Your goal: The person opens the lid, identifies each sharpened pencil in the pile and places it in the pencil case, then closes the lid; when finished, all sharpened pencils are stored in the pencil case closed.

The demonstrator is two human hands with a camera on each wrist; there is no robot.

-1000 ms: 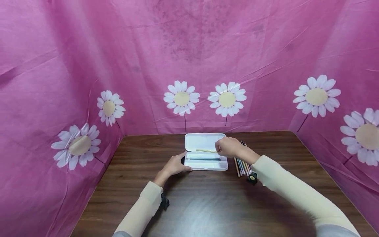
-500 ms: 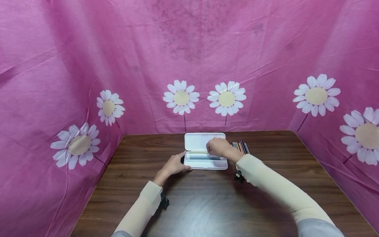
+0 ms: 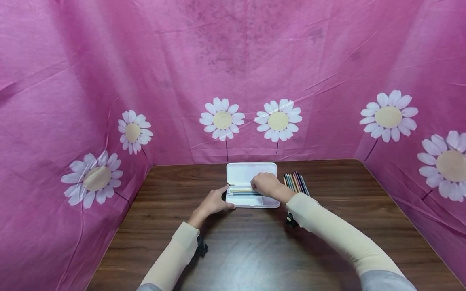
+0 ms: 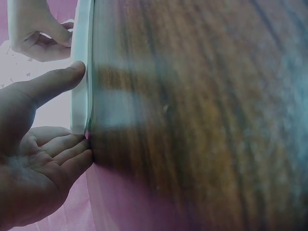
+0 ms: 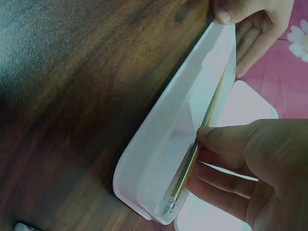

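We have just lowered the yellow pencil [image 5: 190, 166] into the pencil case [image 5: 147, 144], joining other pencils [image 3: 239, 194]; our right hand [image 3: 267, 185] seemingly pinches it, fingers nearly together; our left hand [image 3: 214, 201] grips the case.

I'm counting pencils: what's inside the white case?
Pencils lie lengthwise inside the case; the right hand covers part of them, so I can't tell how many.

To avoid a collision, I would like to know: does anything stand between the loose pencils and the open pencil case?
Yes, partly: in the head view, the right wrist crosses over the gap between the loose pencils and the pencil case, whose right end wall also stands there. The lid lies folded back, not between.
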